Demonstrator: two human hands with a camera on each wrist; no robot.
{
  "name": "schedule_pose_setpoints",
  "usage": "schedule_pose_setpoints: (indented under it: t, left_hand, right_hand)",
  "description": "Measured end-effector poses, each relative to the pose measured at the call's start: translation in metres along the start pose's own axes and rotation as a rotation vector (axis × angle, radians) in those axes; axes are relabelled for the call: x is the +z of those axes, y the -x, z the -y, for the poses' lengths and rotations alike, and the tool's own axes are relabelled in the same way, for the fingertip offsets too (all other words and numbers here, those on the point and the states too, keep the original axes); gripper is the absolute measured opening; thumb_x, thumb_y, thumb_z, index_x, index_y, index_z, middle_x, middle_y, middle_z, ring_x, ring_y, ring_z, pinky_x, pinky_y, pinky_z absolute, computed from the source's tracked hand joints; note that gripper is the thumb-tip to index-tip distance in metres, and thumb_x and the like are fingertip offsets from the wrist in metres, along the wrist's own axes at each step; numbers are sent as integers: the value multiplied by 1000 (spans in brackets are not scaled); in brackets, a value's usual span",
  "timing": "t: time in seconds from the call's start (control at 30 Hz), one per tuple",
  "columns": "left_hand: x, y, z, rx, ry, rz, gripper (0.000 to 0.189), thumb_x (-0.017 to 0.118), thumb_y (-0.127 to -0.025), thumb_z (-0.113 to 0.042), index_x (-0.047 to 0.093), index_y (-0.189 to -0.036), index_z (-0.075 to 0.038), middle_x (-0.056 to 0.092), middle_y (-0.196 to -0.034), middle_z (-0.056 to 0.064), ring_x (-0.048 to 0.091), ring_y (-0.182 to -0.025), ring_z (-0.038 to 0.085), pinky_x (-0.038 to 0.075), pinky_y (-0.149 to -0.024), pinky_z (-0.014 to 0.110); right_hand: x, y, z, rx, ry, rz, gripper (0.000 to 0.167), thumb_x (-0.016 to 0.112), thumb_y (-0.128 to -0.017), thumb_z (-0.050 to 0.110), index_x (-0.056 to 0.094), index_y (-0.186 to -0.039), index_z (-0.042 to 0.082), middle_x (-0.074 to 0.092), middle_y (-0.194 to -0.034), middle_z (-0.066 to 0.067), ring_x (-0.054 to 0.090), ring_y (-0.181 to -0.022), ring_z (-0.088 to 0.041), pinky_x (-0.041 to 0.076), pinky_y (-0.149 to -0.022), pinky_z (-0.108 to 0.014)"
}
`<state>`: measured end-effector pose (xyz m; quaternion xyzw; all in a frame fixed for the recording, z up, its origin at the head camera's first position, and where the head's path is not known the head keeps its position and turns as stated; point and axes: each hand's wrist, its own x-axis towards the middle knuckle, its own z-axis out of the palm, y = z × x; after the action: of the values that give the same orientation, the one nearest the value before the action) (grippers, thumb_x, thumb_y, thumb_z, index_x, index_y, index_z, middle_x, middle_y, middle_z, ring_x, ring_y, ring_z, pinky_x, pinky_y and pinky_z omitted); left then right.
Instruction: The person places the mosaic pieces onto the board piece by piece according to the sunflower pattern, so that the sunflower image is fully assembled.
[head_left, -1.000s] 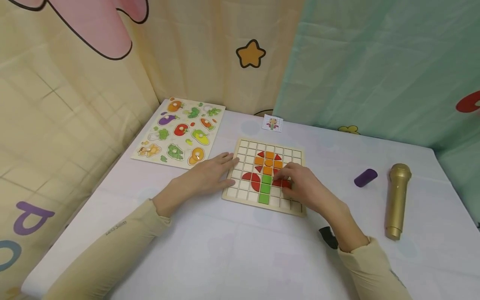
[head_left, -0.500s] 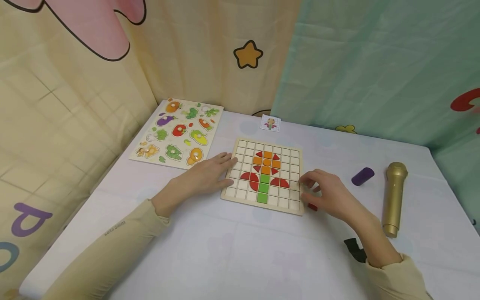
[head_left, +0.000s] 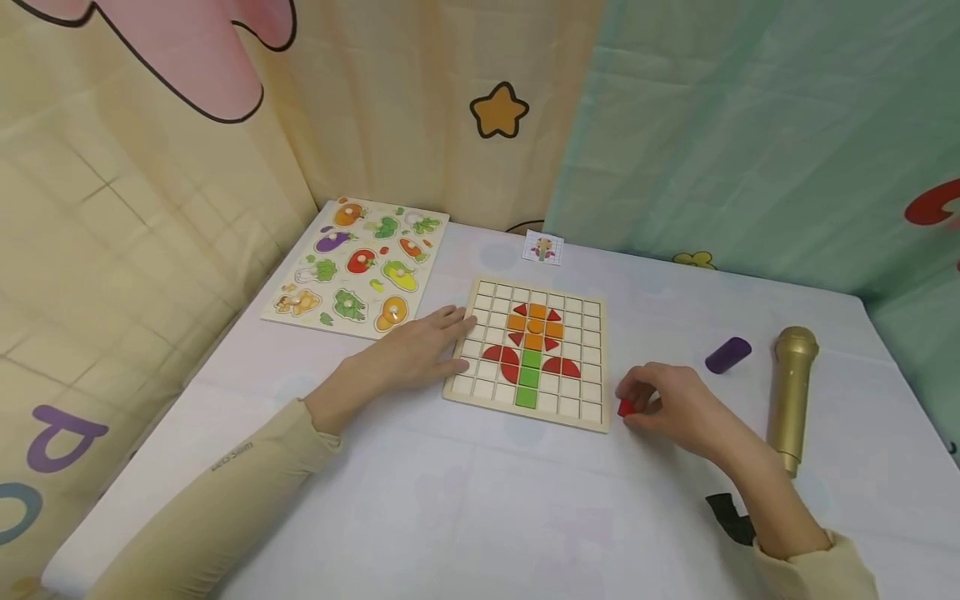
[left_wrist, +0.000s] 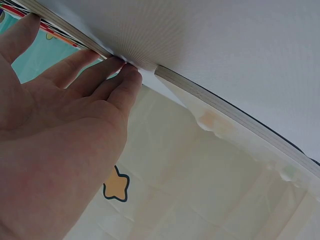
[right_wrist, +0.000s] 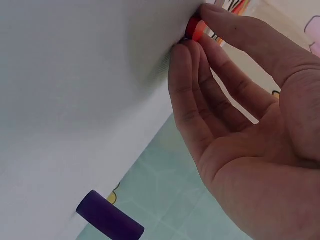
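Observation:
A wooden grid board lies mid-table, bearing a flower-like pattern of orange squares, an orange disc, red triangles, red rounded pieces and a green stem. My left hand rests at the board's left edge, fingers stretched out; its fingertips and thumb touch that edge in the left wrist view. Right of the board, my right hand pinches a small red block between thumb and fingertips, low over the table. In the right wrist view the red block is partly covered by the fingers.
A vegetable peg puzzle lies at back left. Behind the board is a small pattern card. To the right are a purple cylinder and a gold microphone. A black object lies partly under my right forearm.
My right hand has drawn back rightward from the board, uncovering the red rounded pieces there, and has taken hold of the red block on the table. My left hand has stayed put.

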<state>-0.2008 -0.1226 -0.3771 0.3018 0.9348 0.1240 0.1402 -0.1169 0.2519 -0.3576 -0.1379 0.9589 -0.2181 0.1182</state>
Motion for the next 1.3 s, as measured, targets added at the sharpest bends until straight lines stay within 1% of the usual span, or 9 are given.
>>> schedule_pose_setpoints:
  t: [0.13,0.3,0.5,0.7,0.83,0.93,1.07,1.17,1.3]
  left_hand:
    - [1,0,1,-1,4,-1,77,63,-105,-45,31,-167,-13,22,-175,11,18,-164,29,29,-130,50]
    - [2,0,1,4,7,-5,77,63,-105,-45,31,-167,-13,23,-175,11,19,-164,29,30,-129,50]
    - [2,-1,1,9,8,-6,76,63,-105,-45,32,-167,-13,23,-175,11,19,-164,29,29,-130,50]
    - [3,-1,3,11,3,-6,75,63,-105,-44,32,-167,-13,23,-175,11,19,-164,29,29,-130,50]
    - [2,0,3,4,1,-5,76,63,-105,-45,32,-167,-14,22,-176,11,19,-164,28,29,-130,50]
    - [3,0,3,4,0,-7,76,62,-105,-45,32,-167,-13,22,-175,11,19,-164,29,29,-130,50]
    - [3,1,3,12,0,-6,76,62,-105,-45,31,-167,-12,22,-175,12,18,-164,30,29,-130,50]
    - [3,1,3,13,0,-4,76,62,-106,-45,31,-167,-12,22,-175,12,18,-164,29,29,-130,50]
    - [2,0,3,16,-3,-7,76,62,-106,-45,32,-167,-13,23,-175,12,19,-163,29,30,-129,50]
  right_hand:
    - [2,-2,0,6,7,-2,24,89,-83,8,73,-101,11,69,-88,3,63,-84,-14,61,-77,-32]
    - [2,-3,1,20,-3,-3,25,89,-83,10,69,-98,13,68,-87,4,62,-84,-15,58,-73,-28]
    - [-4,-1,2,-51,-41,-32,23,88,-85,10,67,-88,19,68,-83,8,63,-83,-12,56,-70,-25]
    - [-4,-9,12,-72,-116,-45,19,87,-87,13,70,-90,19,70,-85,9,65,-85,-12,61,-76,-23]
    - [0,-21,23,-76,-157,-72,16,85,-89,11,71,-93,17,72,-88,6,66,-86,-14,64,-82,-27]
    - [5,-32,33,-61,-182,-111,14,84,-90,10,72,-95,14,73,-90,3,68,-88,-15,65,-84,-32]
    - [14,-43,46,-15,-219,-155,12,83,-91,12,72,-96,11,74,-90,-1,69,-87,-17,63,-81,-34]
    - [20,-49,54,17,-245,-174,13,83,-91,12,72,-95,9,74,-90,-3,70,-85,-18,59,-78,-32]
    - [26,-51,59,45,-242,-178,12,83,-92,13,72,-96,9,75,-90,-3,71,-84,-18,58,-81,-33]
